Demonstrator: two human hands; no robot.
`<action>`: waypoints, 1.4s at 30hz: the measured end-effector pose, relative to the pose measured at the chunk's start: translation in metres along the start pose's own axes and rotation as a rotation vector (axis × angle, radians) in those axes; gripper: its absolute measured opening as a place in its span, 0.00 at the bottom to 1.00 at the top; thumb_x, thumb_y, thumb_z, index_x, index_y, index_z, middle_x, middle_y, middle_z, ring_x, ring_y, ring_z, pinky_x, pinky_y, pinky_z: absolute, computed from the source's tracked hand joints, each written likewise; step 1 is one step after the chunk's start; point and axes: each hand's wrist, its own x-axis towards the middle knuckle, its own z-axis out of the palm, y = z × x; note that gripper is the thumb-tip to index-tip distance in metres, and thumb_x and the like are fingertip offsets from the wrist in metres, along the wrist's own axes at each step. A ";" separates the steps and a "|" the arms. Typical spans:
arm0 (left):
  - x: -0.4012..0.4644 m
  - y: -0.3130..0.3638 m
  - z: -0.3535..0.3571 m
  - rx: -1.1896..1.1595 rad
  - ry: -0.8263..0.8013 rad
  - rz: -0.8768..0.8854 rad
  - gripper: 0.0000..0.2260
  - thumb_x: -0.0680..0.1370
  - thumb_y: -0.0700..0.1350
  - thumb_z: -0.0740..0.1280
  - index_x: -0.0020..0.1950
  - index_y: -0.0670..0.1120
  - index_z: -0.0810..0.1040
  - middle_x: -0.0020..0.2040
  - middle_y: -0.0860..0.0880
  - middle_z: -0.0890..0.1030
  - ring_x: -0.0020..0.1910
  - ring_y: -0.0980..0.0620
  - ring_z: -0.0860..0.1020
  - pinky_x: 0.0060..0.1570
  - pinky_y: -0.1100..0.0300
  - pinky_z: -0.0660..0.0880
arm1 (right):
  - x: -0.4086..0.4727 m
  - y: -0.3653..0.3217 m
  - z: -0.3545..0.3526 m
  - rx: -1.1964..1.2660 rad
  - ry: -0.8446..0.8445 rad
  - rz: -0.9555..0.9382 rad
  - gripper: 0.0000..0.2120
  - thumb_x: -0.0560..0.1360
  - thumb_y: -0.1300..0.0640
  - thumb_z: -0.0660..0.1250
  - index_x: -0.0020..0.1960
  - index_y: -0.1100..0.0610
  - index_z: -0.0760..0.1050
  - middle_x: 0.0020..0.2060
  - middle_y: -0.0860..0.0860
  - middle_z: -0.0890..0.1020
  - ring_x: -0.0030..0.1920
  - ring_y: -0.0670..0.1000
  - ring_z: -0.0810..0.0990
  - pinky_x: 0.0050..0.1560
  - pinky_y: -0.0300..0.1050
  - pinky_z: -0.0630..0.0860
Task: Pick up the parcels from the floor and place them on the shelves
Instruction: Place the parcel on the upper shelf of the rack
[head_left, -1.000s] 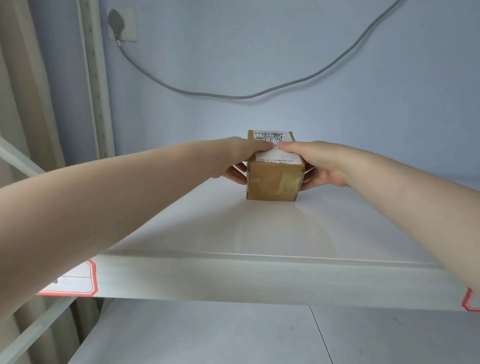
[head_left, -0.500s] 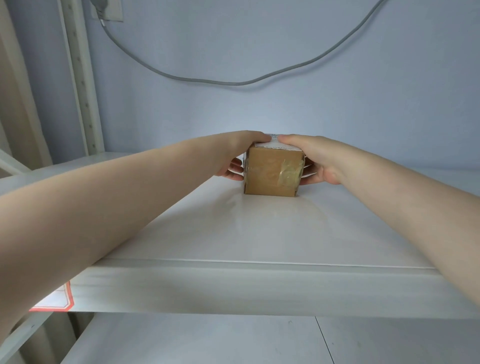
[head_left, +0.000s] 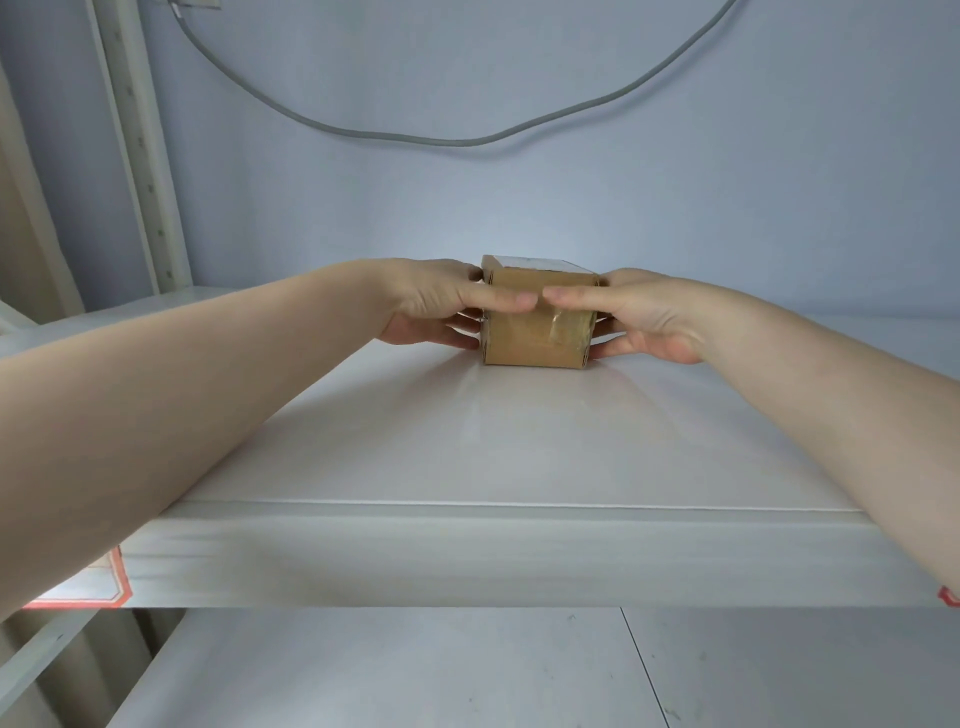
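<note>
The parcel (head_left: 537, 325), a small brown cardboard box with clear tape across its near face and a white label on top, sat flat on the white shelf (head_left: 467, 441), well back from the front edge and close to the wall at twelve o'clock from me. It looked close to cubic, so I could name no clear long axis; its taped face squared up toward me.

My left hand (head_left: 431, 306) cupped it from nine o'clock and my right hand (head_left: 649, 317) from three o'clock. Each grip was closed around the box: thumbs laid across the near face, their tips almost meeting at its middle, and fingers wrapped along the sides low down. Whether I was pressing or only resting there, I could not tell. Both hands were equally near, the parcel lying dead between them.

I judged the placing nearly done: the box bore on the shelf, and the coming move turned on spreading both grips sideways, toward nine and three, then drawing back toward six without dragging it.

Further out, a grey cable (head_left: 467, 140) sagged along the wall above, a slotted upright (head_left: 140, 150) stood at ten o'clock, and a lower shelf (head_left: 363, 670) showed beneath.
</note>
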 end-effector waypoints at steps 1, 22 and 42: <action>0.000 -0.001 0.002 0.015 -0.002 0.010 0.28 0.72 0.50 0.75 0.71 0.50 0.72 0.65 0.52 0.81 0.63 0.53 0.79 0.66 0.56 0.74 | 0.000 0.001 -0.001 -0.003 -0.007 -0.007 0.23 0.68 0.47 0.74 0.61 0.54 0.79 0.53 0.50 0.86 0.54 0.49 0.84 0.58 0.47 0.79; 0.035 -0.025 0.013 -0.153 0.306 0.098 0.52 0.54 0.55 0.83 0.74 0.42 0.70 0.62 0.46 0.82 0.55 0.50 0.84 0.61 0.55 0.78 | 0.022 0.016 -0.001 0.032 0.176 -0.042 0.26 0.67 0.51 0.78 0.61 0.59 0.78 0.55 0.52 0.85 0.57 0.50 0.83 0.60 0.49 0.79; 0.033 -0.025 0.016 -0.122 0.366 0.060 0.57 0.47 0.63 0.80 0.73 0.45 0.71 0.62 0.47 0.81 0.58 0.50 0.82 0.64 0.54 0.75 | 0.023 0.016 0.009 0.064 0.221 -0.067 0.19 0.70 0.53 0.76 0.57 0.59 0.78 0.50 0.51 0.85 0.51 0.48 0.84 0.58 0.48 0.80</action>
